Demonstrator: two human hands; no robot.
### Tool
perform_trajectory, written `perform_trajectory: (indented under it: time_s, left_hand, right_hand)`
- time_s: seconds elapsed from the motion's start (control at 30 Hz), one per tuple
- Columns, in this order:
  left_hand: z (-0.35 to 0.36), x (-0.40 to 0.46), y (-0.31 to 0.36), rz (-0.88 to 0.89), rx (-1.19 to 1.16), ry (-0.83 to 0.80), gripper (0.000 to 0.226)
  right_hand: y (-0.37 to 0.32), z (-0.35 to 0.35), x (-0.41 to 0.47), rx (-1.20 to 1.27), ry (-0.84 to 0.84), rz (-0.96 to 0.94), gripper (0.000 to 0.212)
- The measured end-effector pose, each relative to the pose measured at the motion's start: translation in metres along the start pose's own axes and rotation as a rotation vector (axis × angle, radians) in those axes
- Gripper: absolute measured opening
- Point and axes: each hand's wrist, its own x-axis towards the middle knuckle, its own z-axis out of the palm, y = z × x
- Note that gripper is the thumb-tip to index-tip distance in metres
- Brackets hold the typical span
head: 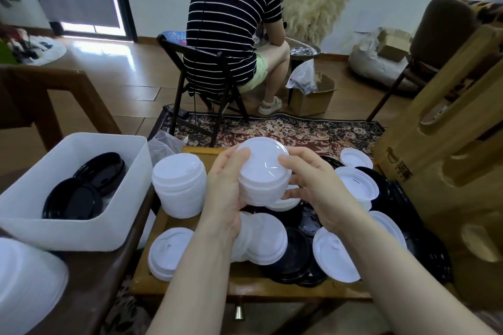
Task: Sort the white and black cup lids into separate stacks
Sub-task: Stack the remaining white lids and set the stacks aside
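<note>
Both hands hold a short stack of white lids above the wooden tray. My left hand grips its left side and underside; my right hand grips its right side with curled fingers. A taller stack of white lids stands on the tray to the left. Loose white lids and black lids lie mixed over the tray below and to the right. Black lids sit in the white bin at left.
Another stack of white lids shows at the lower left corner. A large wooden piece stands right of the tray. A person in a striped top sits on a folding chair beyond a patterned rug.
</note>
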Motion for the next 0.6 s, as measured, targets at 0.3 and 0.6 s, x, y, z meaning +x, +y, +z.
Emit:
perform_trajectory:
  time_s: [0.3, 0.6]
  left_hand:
    - [0.005, -0.015, 0.003, 0.041, -0.007, 0.082, 0.011]
    - [0.000, -0.033, 0.020, 0.066, 0.083, 0.120, 0.023]
  right_hand:
    - [-0.004, -0.002, 0.000, 0.138, -0.191, 0.145, 0.044]
    - [-0.003, 0.019, -0.001, 0.279, -0.177, 0.201, 0.047]
